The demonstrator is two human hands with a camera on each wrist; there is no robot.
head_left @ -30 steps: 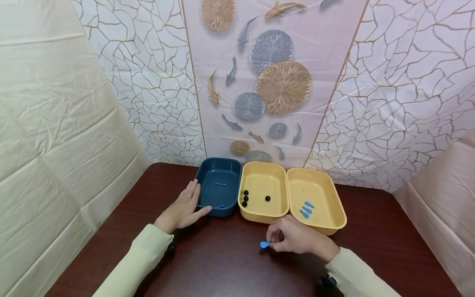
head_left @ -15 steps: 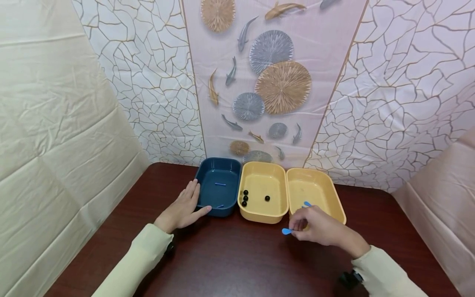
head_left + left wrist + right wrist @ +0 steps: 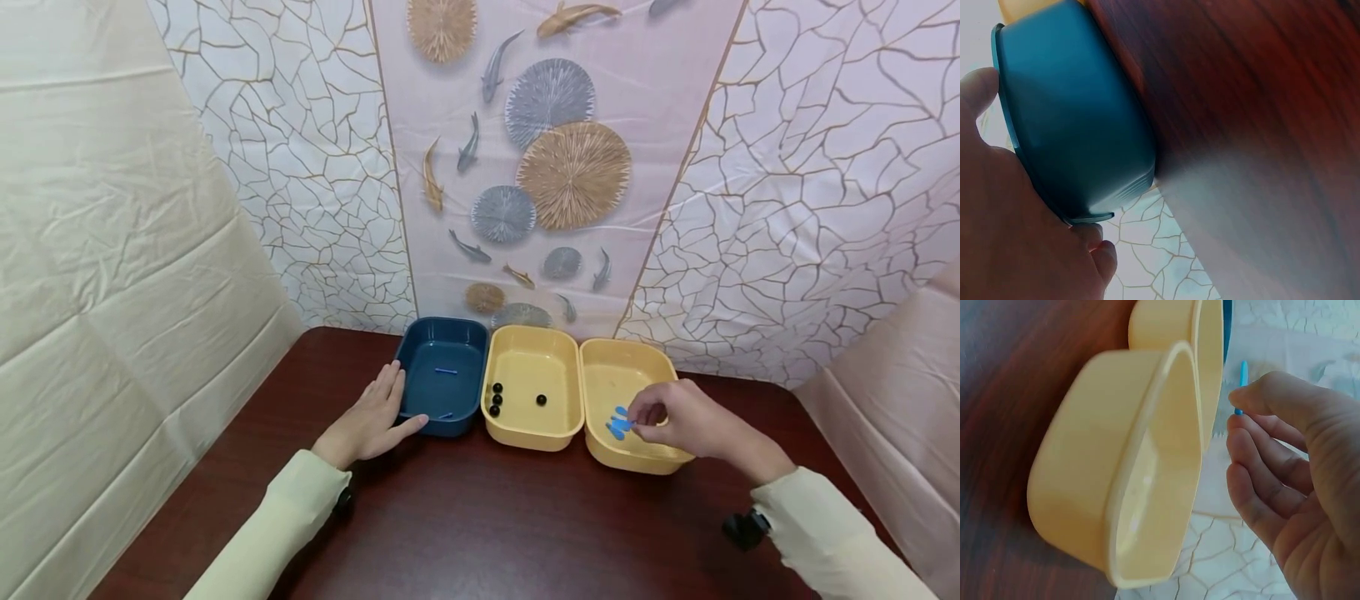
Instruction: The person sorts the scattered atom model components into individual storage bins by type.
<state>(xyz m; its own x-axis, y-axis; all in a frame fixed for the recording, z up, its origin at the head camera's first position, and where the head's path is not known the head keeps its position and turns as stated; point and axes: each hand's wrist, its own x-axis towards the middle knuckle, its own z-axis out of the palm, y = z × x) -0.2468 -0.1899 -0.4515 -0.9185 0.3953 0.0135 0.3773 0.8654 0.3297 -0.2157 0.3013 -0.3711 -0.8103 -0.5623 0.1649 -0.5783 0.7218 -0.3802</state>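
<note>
My right hand is over the right yellow tray. Between thumb and fingertips it pinches a small blue teardrop-shaped piece. Beneath, several like blue pieces lie on that tray's floor, partly hidden by the hand and the held piece. My left hand rests with straight fingers along the left rim of the dark blue tray, its thumb on the front corner. In the left wrist view that hand lies against the rim of the blue tray. Two thin blue sticks lie inside the blue tray.
Between the other two trays stands a middle yellow tray with several black balls in it. The trays sit side by side near the back of the dark red-brown table. A patterned cloth hangs behind them.
My right hand has moved right and away from me, carrying the blue teardrop piece from over the table in front of the trays to over the right yellow tray. The left hand has stayed put.
</note>
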